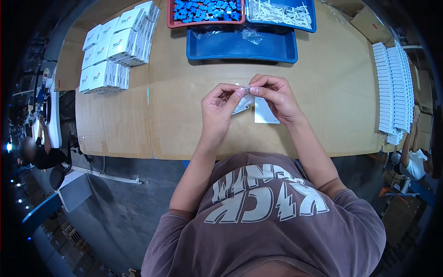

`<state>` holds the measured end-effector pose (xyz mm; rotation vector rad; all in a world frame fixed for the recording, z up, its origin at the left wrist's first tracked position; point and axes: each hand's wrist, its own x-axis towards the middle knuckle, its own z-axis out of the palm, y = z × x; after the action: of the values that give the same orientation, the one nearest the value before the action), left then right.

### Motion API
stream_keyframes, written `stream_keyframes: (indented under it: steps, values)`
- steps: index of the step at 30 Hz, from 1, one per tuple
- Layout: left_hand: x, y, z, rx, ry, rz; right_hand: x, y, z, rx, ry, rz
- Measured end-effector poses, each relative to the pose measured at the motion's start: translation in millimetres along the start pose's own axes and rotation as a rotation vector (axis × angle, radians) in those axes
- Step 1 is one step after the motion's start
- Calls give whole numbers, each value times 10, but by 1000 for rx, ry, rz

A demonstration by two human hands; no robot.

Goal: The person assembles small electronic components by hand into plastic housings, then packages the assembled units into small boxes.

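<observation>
Both hands meet above the middle of the cardboard-covered table (pixel 184 115). Between thumb and fingers, my left hand (pixel 218 107) pinches one side of a small see-through plastic bag (pixel 248 98). The bag's upper edge is also pinched by my right hand (pixel 280 98), whose fingertips almost touch the left ones. What the bag contains is too small to make out. Beneath the right hand lies a flat white box or card (pixel 265 114). Another white piece (pixel 241 109) shows beside the left fingers, partly hidden by the hand and the bag.
Ahead stand a red tray (pixel 207 22) of blue parts, a blue tray (pixel 281 26) of white sticks, and a nearer blue tray (pixel 240 54) with plastic bags. White boxes are stacked left (pixel 104 55) and right (pixel 392 87). Other people sit at both sides.
</observation>
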<state>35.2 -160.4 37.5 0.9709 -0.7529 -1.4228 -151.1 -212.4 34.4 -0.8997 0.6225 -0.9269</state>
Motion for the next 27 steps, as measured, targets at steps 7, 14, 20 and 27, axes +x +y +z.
stream_keyframes:
  steps: [7, 14, 20, 27]
  values:
    - [45, 100, -136, 126, -76, 2, 0, -6, 21, -58, 4, -34]
    - [191, 77, -304, 82, -126, -263, 43, -144, 26, -251, -20, -64]
    - [161, -22, -330, -50, -104, -312, 29, -204, -66, -346, -122, -85]
    - [162, -34, -282, -38, -18, -227, -16, -169, -86, -351, -12, -26]
